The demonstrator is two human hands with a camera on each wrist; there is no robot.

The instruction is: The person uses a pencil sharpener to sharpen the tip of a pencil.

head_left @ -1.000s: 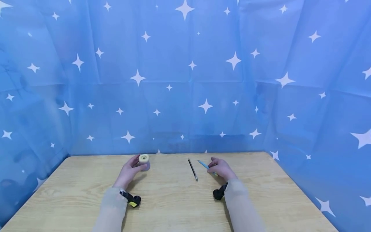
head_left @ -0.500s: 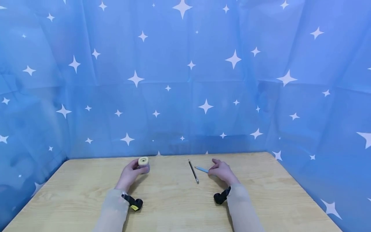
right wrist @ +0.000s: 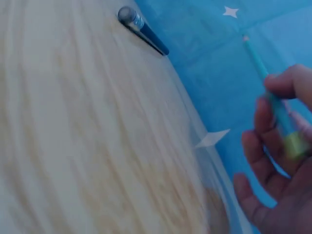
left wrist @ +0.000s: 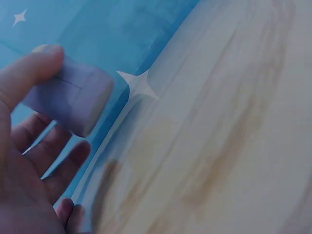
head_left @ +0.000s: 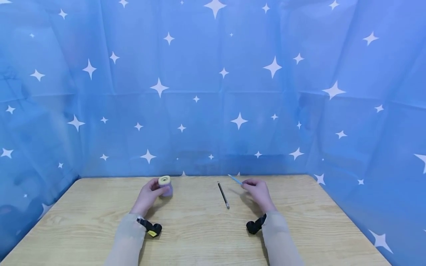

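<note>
My left hand [head_left: 148, 195] grips a small lilac pencil sharpener [head_left: 168, 190], thumb on the near side; its cream top with a dark hole faces up. In the left wrist view the sharpener [left wrist: 73, 95] sits between thumb and fingers. Whether its base touches the table, I cannot tell. On the right, my right hand [head_left: 259, 192] pinches a light blue pencil [head_left: 235, 179] above the table, its tip pointing left and away. The right wrist view shows the pencil's [right wrist: 257, 59] yellow-green rear end, partly among the fingers. A black pencil [head_left: 223, 195] lies between the hands.
A pale wood-grain table [head_left: 199, 236] lies under both hands. Behind it and along the sides hangs a blue curtain [head_left: 199, 111] with white stars, meeting the table's far edge. Black wrist cameras [head_left: 255, 225] are strapped over the sleeves.
My right hand has taken the light blue pencil from the table and raised it, tilting its tip up and away. The left hand stays around the sharpener. The black pencil has not moved.
</note>
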